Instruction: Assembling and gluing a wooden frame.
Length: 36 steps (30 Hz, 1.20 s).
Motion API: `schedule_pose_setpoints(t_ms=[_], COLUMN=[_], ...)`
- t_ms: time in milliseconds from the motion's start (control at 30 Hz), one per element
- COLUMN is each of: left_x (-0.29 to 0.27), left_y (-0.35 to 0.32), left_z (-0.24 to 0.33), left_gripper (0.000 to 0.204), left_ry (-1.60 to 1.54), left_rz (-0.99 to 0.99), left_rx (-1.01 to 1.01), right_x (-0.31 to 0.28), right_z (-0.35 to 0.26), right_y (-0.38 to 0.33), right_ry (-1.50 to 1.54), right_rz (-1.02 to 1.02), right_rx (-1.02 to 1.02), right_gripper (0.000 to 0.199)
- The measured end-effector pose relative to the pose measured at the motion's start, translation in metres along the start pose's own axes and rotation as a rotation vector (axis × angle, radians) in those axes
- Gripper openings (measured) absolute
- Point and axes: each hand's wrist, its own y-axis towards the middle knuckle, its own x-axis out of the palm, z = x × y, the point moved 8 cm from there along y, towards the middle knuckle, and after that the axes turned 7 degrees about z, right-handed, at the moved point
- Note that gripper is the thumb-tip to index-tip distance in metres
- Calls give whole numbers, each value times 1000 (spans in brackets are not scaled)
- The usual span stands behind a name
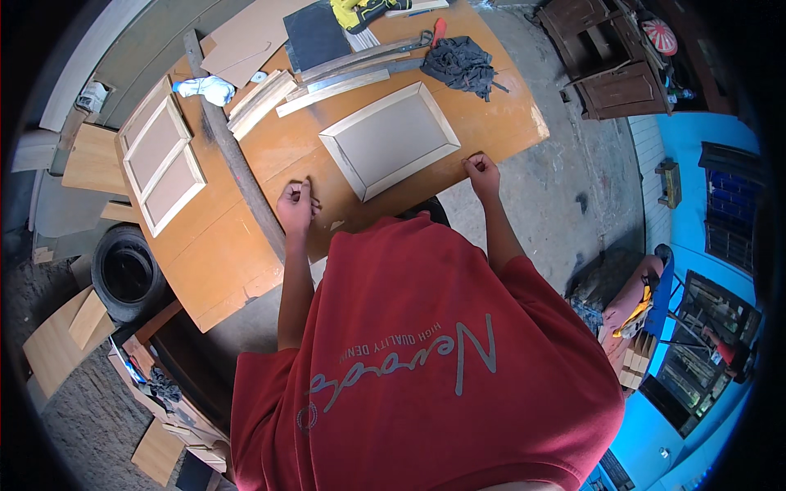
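A light wooden frame with a grey-brown panel (390,141) lies flat on the orange-brown wooden table (233,278). My left hand (297,206) is at the table's near edge, left of the frame and apart from it. Its fingers are curled in, with thumb and forefinger close together. Beyond the frame's right corner, my right hand (483,175) is closed in a pinch over the table edge, also not touching the frame. Whatever either hand may hold is too small or hidden to make out.
A two-panel frame (163,164) lies at the left, past a long wooden bar (246,176). Wood strips (332,92), a dark crumpled cloth (463,67), a white-and-blue cloth (206,90) and a yellow power tool (358,13) lie farther back. A tyre (127,274) stands left of the table.
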Motion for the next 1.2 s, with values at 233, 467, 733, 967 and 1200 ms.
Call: schedule_pose_setpoints(t_ms=[233, 467, 733, 967, 1200], left_x=[1, -1, 1, 1, -2], left_y=[-2, 0, -4, -2, 0], left_z=[4, 3, 3, -1, -1], left_gripper=[27, 29, 30, 30, 31], left_ry=[-14, 8, 19, 6, 6], left_rz=[11, 12, 13, 12, 14], left_rx=[7, 24, 22, 18, 2], right_x=[0, 0, -3, -2, -1], right_z=[8, -2, -2, 1, 2], right_y=[3, 1, 0, 3, 1], right_ry=[-36, 17, -22, 31, -3], right_rz=[8, 4, 17, -5, 3], right_rx=[1, -14, -35, -45, -31], right_gripper=[15, 15, 14, 14, 13])
